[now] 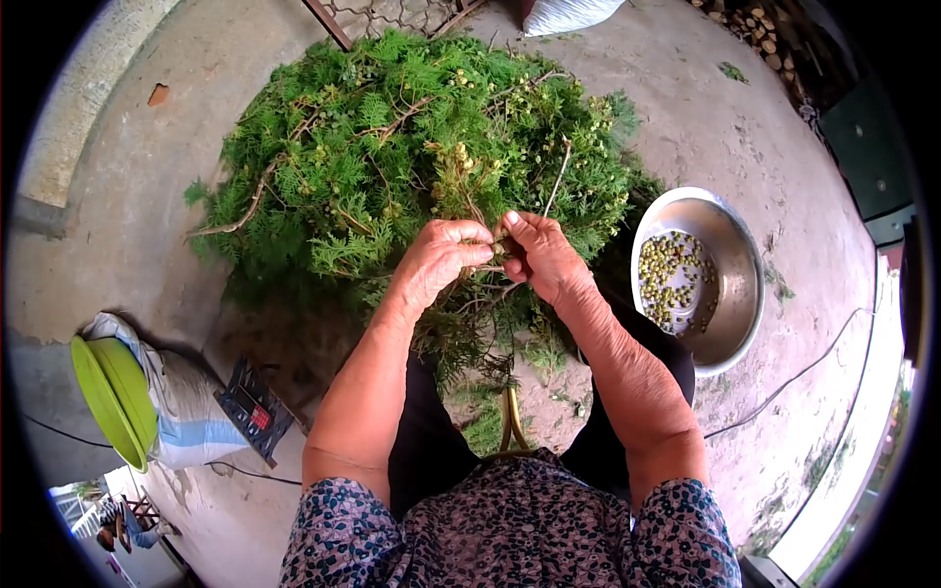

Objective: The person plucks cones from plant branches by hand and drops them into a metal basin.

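Both hands meet over the near side of a large heap of green conifer branches [392, 137]. My left hand [443, 257] is closed, its thumb and fingers pinched on a small green sprig [498, 247]. Close against it, my right hand [539, 253] is closed too, with its thumb on top of the sprig and the fingers curled beneath. Clusters of yellow-green cones show on the twigs just beyond my hands. To the right of the heap stands a metal basin [750, 284] with many small green cones [671, 274] in it.
At the left are a green plastic basin [113, 397], a white sack [181, 407] and a black crate-like object [255, 414]. Stacked firewood [769, 39] lies at the upper right. A cable [784, 387] runs along the floor at the right.
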`<state>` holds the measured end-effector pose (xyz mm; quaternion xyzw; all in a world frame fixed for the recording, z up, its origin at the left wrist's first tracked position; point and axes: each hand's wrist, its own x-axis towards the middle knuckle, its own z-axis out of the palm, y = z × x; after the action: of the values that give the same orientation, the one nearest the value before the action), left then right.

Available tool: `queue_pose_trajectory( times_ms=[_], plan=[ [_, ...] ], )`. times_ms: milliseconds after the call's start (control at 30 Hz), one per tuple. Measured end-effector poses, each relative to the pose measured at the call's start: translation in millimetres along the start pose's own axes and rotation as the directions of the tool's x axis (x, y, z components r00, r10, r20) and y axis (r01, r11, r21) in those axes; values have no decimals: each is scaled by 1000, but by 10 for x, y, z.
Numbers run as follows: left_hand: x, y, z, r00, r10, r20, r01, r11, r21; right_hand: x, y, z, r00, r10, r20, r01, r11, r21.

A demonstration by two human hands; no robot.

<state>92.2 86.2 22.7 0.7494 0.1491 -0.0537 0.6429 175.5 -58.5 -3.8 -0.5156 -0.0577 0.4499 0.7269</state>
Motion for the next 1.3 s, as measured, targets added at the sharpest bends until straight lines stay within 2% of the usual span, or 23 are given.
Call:
queue_pose_trajectory(
  times_ms=[67, 167, 233, 300, 400, 533, 567, 633, 733, 800, 833, 867, 900, 933, 967, 1033, 1067, 1100, 1133, 1200, 1233, 1267, 1300],
  plan=[
    [10, -31, 13, 999, 31, -12, -31, 999, 35, 6, 6, -8, 998, 53, 30, -57, 988, 146],
    [34, -20, 20, 997, -11, -75, 15, 999, 49, -45, -53, 23, 999, -36, -31, 36, 999, 3],
    [48, -35, 10, 998, 7, -69, -4, 999, 43, -109, -141, 48, 998, -60, 15, 62, 969, -238],
    [30, 4, 22, 996, 12, -94, -2, 995, 99, -79, -55, 85, 979, -201, 26, 201, 944, -263],
    [10, 60, 38, 998, 18, -60, -14, 998, 56, -38, -79, 72, 987, -162, -9, 147, 913, -379],
    [9, 51, -19, 1000, -13, -2, 13, 1000, -21, -29, -146, -22, 997, -24, 70, 35, 985, -169],
    [0, 70, -23, 998, -51, 22, 52, 998, -34, -64, -191, -59, 998, 7, 58, 8, 968, -249],
    [17, 27, 16, 999, 9, 34, -12, 998, 69, -102, -169, -187, 994, -106, 1, 98, 919, -383],
    [175, -290, -63, 951, 293, 100, -309, 917, 252, 12, -110, -783, 960, -194, -202, 72, 868, -491],
    [189, -380, -57, 935, 340, 97, -353, 913, 206, -63, -179, -1372, 964, -207, -168, 56, 773, -632],
    [121, -304, -53, 926, 368, 83, -373, 860, 347, -182, -176, -1384, 910, -310, -276, 101, 810, -577],
    [126, -348, 22, 930, 366, 43, -351, 843, 409, -73, -115, -2015, 909, -252, -331, -52, 721, -691],
    [136, -383, 95, 929, 369, 10, -331, 821, 465, -112, -66, -2414, 904, -302, -302, -73, 587, -806],
    [95, -338, 146, 963, 270, 10, -234, 815, 529, -131, -95, -2818, 904, -245, -351, -223, 432, -874],
    [30, -270, 188, 986, 166, 6, -138, 800, 584, -300, -126, -2733, 890, -362, -278, -181, 279, -943],
    [-136, -276, 245, 966, 258, 36, -237, 813, 532, -302, -50, -3546, 881, -474, 4, -159, -304, -939],
    [181, -643, 455, 933, 338, 122, -308, 578, 756, -290, -49, -3868, 879, -460, -126, -223, -162, -961],
    [234, -887, 641, 833, 537, 134, -216, 93, 972, -306, -75, -3800, 877, -442, -189, -256, -96, -962],
    [287, -1131, 824, 690, 710, 139, 134, -315, 940, -315, -96, -3757, 871, -423, -251, -291, -31, -956],
    [186, -927, 857, 735, 396, 551, 126, -878, 463, -427, -237, -2858, 885, -457, -89, -141, -80, -987],
    [159, -874, 882, 753, 150, 640, 107, -989, 106, -324, -155, -2913, 866, -498, -46, -70, -30, -997],
    [177, -983, 952, 646, 554, 525, -152, -580, 800, -320, -172, -2590, 906, -403, -132, -58, 191, -980],
    [207, -1086, 1011, 653, 745, 137, -427, 213, 879, -332, -149, -2116, 937, -291, -194, -64, 401, -914]
  ],
)
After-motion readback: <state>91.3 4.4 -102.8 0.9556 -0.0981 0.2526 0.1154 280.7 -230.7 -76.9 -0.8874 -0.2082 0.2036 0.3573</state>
